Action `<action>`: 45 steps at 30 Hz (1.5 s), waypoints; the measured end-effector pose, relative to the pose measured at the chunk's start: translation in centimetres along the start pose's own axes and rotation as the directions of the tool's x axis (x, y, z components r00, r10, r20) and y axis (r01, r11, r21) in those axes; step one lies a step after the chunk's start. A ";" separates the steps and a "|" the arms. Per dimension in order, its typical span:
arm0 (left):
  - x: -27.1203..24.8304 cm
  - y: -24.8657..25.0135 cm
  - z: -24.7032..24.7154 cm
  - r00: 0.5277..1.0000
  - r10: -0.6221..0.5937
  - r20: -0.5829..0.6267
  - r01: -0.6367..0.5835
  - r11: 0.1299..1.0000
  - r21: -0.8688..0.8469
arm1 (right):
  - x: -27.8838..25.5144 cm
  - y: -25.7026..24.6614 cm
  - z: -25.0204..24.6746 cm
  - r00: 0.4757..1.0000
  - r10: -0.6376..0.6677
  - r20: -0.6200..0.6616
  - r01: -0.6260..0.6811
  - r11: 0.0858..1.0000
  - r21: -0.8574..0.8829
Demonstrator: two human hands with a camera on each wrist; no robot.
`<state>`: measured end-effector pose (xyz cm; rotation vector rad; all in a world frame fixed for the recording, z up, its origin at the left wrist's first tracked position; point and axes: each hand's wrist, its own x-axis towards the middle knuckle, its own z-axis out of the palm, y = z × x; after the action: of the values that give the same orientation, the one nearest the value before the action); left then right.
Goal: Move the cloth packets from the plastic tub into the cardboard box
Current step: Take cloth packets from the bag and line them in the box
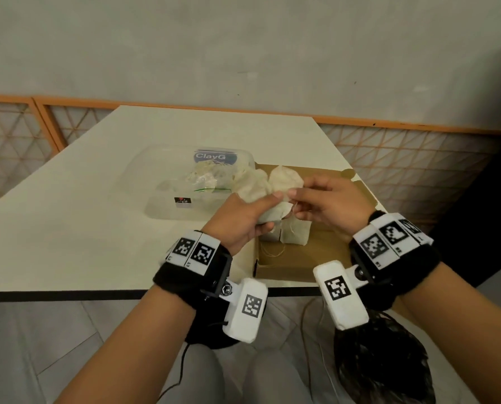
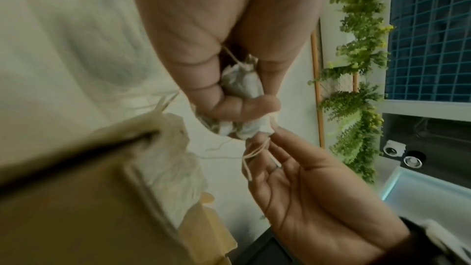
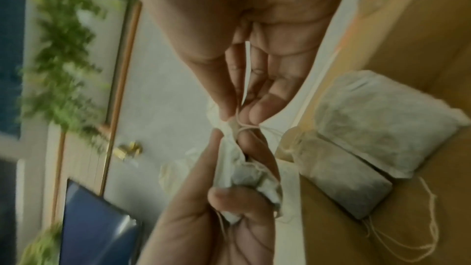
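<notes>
Over the left part of the open cardboard box, my left hand grips a bunch of cream cloth packets. In the left wrist view its fingers curl round a packet. My right hand pinches the drawstring at one packet's neck. Two packets lie flat inside the box, also seen as a pair in the right wrist view. The clear plastic tub stands left of the box and holds more packets.
The tub and box sit on a white table, the box near its front edge. The tub's lid with a blue label lies behind it. Loose strings trail on the box floor. An orange mesh fence runs behind the table.
</notes>
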<state>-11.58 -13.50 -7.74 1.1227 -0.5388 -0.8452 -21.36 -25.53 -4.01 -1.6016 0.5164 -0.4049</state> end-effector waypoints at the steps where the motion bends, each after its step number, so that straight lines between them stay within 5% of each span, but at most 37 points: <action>1: 0.3 0.1 0.5 1.000 -0.011 0.022 0.011 1.000 0.021 | -0.3 0.3 -0.7 1.000 0.018 -0.017 -0.016 0.997 0.072; 5: 1.2 0.0 2.2 0.994 -0.064 0.090 0.053 0.990 0.128 | -1.1 2.2 -2.7 0.997 0.007 -0.079 0.012 0.970 0.242; 9: 1.6 -1.0 2.5 0.987 -0.099 0.127 0.067 0.969 0.236 | -1.4 4.4 -3.6 0.979 -0.058 -0.197 0.096 0.977 0.190; 14: 1.7 -1.1 2.0 0.995 -0.074 0.064 0.071 0.996 0.059 | -1.5 5.9 -4.4 0.943 -0.075 -0.325 0.176 0.939 0.295; 18: 2.0 -1.5 1.8 0.999 -0.049 0.017 0.048 0.995 0.083 | -1.5 6.4 -4.3 0.952 -0.077 -0.296 0.166 0.943 0.290; 28: 2.1 -2.0 2.2 0.983 -0.018 0.181 -0.062 0.902 0.427 | -1.8 6.2 -4.0 0.969 -0.167 -0.182 0.202 0.960 0.193; 39: 2.3 -2.5 2.2 0.996 0.014 0.088 -0.049 0.914 0.403 | -1.0 7.0 -4.3 0.973 -0.124 -0.195 0.177 0.942 0.284; 45: 2.1 -2.5 2.7 0.996 0.006 0.087 -0.045 0.887 0.460 | -1.2 6.7 -4.1 0.965 -0.146 -0.216 0.186 0.966 0.177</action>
<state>-13.15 -17.12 -9.15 1.5160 -0.8542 -0.7609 -25.26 -28.67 -10.26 -1.4244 0.4786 -0.7295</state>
